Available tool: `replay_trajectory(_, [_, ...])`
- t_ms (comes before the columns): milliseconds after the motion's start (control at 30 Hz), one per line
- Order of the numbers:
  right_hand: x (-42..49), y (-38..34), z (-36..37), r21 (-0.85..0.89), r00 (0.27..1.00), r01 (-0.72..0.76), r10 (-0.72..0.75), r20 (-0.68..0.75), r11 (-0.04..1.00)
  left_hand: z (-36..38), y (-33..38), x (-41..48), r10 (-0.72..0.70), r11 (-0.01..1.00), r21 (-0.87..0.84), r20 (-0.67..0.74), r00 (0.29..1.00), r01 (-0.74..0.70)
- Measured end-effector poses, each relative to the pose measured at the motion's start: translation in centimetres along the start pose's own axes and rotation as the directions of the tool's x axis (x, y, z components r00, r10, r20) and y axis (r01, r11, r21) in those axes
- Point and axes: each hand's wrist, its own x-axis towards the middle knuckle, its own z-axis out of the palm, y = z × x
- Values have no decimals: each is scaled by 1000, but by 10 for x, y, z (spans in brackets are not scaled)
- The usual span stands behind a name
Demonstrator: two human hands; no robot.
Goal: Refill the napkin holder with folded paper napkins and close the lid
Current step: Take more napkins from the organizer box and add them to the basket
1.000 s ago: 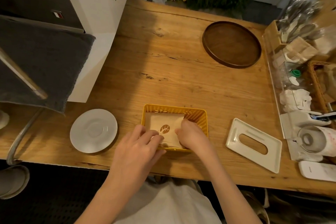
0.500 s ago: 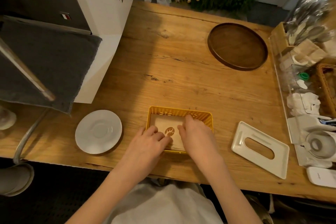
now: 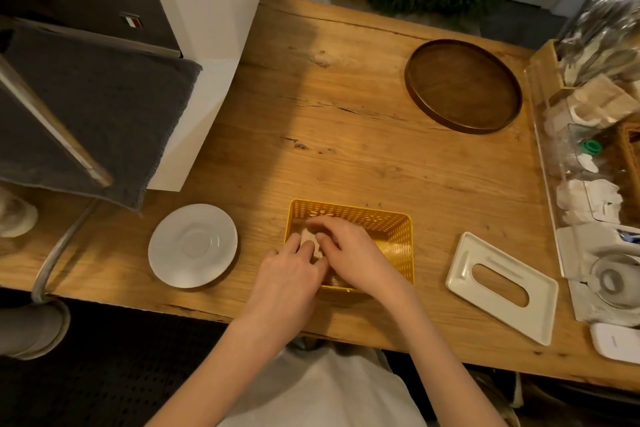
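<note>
A yellow perforated napkin holder [image 3: 394, 229] sits near the front edge of the wooden table. Both hands are inside its left half. My left hand [image 3: 291, 274] and my right hand [image 3: 349, 250] press on a folded beige paper napkin [image 3: 308, 242], of which only a small patch shows between the fingers. The holder's cream lid [image 3: 502, 286], with an oval slot, lies flat on the table to the right of the holder, apart from it.
A white saucer [image 3: 193, 245] lies left of the holder. A round dark wooden tray [image 3: 463, 85] sits at the back right. A clear organiser [image 3: 588, 163] with packets and cutlery lines the right edge. A white machine [image 3: 207, 55] with a grey towel [image 3: 86, 114] stands left.
Both hands have pushed deeper into the holder's left side and now cover most of the napkin; its printed logo no longer shows. The right half of the holder now shows bare.
</note>
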Motion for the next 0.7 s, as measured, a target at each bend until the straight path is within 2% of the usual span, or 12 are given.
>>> replay_trajectory(133, [-3, -3, 0, -72, 992, -28, 19, -122, 997, -2, 2, 0, -11, 1000, -9, 11, 1000, 11])
replay_trajectory(267, [-11, -5, -6, -190, 972, -22, -23, -234, 982, -2, 1, 0, -10, 1000, -13, 16, 1000, 10])
replay_trajectory(400, [-13, -3, -7, -241, 976, -11, -42, -214, 970, -3, 2, 1, -18, 1000, -17, 29, 999, 18])
replay_trajectory(700, [-14, 5, -4, -173, 992, 9, -31, -124, 985, -4, 5, 6, -50, 998, 41, 81, 995, 47])
